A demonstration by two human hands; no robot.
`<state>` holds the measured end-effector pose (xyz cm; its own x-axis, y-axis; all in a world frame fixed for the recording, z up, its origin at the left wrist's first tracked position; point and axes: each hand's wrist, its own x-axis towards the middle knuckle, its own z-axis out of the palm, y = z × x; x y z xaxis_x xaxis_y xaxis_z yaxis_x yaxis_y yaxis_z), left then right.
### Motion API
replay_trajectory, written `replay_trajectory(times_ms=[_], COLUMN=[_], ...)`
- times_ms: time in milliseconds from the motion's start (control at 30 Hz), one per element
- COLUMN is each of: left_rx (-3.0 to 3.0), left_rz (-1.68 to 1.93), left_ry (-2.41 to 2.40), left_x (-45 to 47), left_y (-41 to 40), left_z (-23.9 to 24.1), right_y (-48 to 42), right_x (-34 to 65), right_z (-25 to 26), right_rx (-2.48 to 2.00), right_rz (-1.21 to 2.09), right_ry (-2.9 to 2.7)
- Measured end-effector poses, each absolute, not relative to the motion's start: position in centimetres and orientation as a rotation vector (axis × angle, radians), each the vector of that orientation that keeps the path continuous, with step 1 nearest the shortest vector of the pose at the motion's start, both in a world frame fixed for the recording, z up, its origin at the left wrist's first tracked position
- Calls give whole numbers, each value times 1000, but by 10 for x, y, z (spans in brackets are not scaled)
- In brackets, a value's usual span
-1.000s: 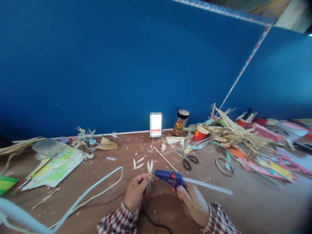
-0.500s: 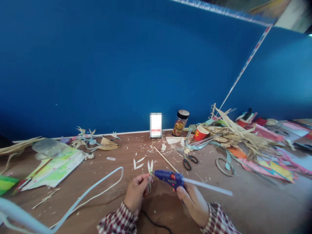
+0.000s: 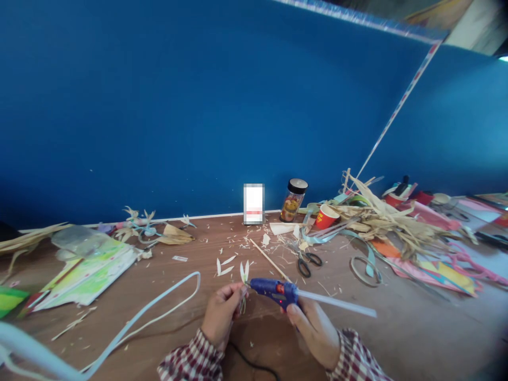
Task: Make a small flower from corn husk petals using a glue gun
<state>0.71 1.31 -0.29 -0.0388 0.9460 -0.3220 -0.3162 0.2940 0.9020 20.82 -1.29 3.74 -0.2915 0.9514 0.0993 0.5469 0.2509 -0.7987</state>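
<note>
My left hand (image 3: 220,313) pinches a small pale leaf-petal cluster (image 3: 244,272) low at the centre of the wooden table (image 3: 166,296). My right hand (image 3: 311,328) grips a blue glue gun (image 3: 273,290). A clear glue stick (image 3: 337,304) pokes out of the gun's back toward the right. The gun's nozzle touches the cluster just beside my left fingers. Both sleeves are red-and-white plaid.
Loose cut petals (image 3: 224,264), a thin wooden stick (image 3: 269,258) and black scissors (image 3: 307,263) lie just beyond my hands. A jar (image 3: 294,200), a red paper cup (image 3: 326,216) and a heap of dried husks (image 3: 391,222) sit at the right; green printed sheets (image 3: 89,272) and a pale blue strip (image 3: 159,304) lie at the left.
The glue gun's nozzle has crept slightly left toward the petal cluster. Otherwise nothing has visibly moved.
</note>
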Motion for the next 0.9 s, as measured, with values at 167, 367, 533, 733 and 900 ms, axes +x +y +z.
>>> replay_trajectory(times_ms=[167,367,533,733,900], left_rx=[737,740,711,784,976], left_rz=[1172,1158,1147,1189,1149], left_ry=[1189,1202,1184,1220,1344], left_x=[7,6,3,5,13], left_y=[13,11,11,11,6], left_z=[-4,1,2,-2,-4], right_y=[-17,-10,1,-2,-7], right_x=[210,218,266,358,408], right_z=[32,46,41,14,-6], right_rx=[-1398,-1421,-1676,-2175,-2336], right_rz=[801,376,-50,-468,-398], right_ry=[-1860,-1995,-1988,-1696,-1696])
